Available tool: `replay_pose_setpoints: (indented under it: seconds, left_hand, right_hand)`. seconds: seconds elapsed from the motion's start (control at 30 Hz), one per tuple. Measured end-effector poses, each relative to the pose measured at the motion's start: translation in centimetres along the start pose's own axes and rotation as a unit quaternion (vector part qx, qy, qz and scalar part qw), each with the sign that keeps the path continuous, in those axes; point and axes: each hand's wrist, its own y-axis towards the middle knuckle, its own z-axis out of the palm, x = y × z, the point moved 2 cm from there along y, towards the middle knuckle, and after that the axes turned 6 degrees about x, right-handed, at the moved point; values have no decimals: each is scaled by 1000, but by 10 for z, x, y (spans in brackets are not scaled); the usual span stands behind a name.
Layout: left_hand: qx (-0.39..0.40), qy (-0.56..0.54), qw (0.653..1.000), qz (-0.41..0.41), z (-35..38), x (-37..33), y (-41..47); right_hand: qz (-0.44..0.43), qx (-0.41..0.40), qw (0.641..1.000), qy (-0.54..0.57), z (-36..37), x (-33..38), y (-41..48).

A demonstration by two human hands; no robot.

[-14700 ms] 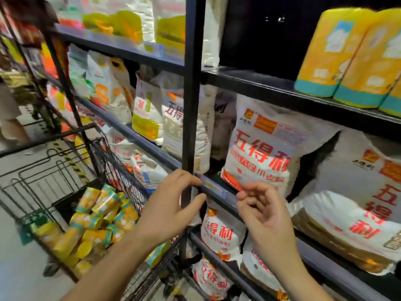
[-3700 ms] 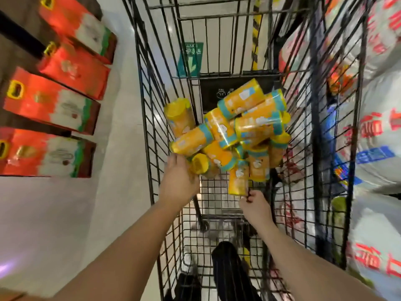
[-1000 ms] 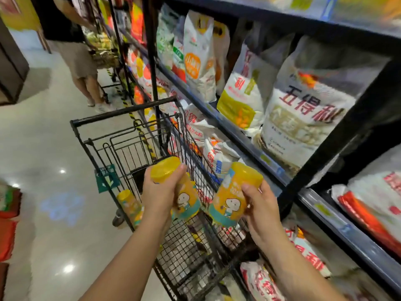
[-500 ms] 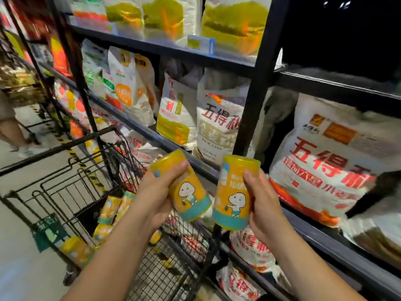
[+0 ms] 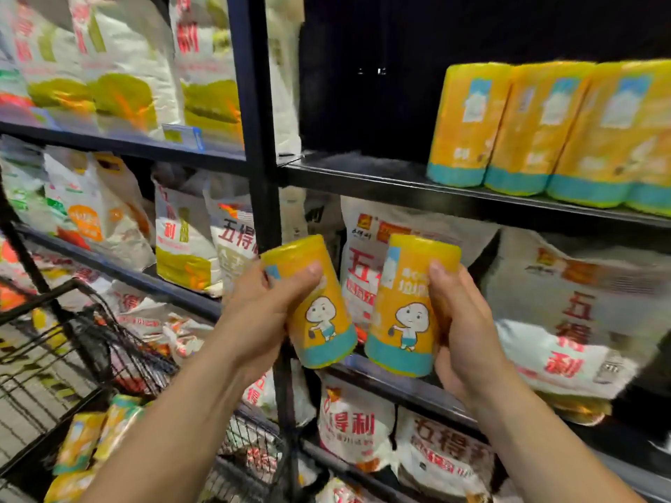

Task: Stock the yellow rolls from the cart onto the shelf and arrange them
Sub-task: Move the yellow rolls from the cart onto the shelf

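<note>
Left hand point(image 5: 259, 321) grips tilted roll point(image 5: 321, 314), right hand point(image 5: 463, 330) upright roll point(image 5: 405, 314) — black post point(image 5: 254, 121), white bags point(image 5: 566, 321) behind; cart point(image 5: 120, 353) lower left.

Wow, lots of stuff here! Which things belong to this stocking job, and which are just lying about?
In the job: left hand gripping one yellow roll; right hand gripping another roll; stocked rolls on the upper shelf; spare rolls in the cart.
Just lying about: white bags on the other shelves; blue price tag.
</note>
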Motion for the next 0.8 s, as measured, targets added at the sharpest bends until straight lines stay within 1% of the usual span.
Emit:
replay_pose_setpoints:
  seconds: [0.2,0.4,0.6,0.8]
  left_hand:
    - [25,42,997,54,89,-16,1]
    - [52,78,989,114,182,-31,-6]
    - [99,100,974,180,270,-48,-23]
    - [131,149,950,243,341,-63,-28]
  right_hand:
    - [-47,8,998,-32,-64,60,-20]
    - [-85,-12,994,-73,-130,119,-45]
    - [-126,-4,987,-97,-185,176,-72]
    - [-174,-26,974,-145,-228,227,-96]
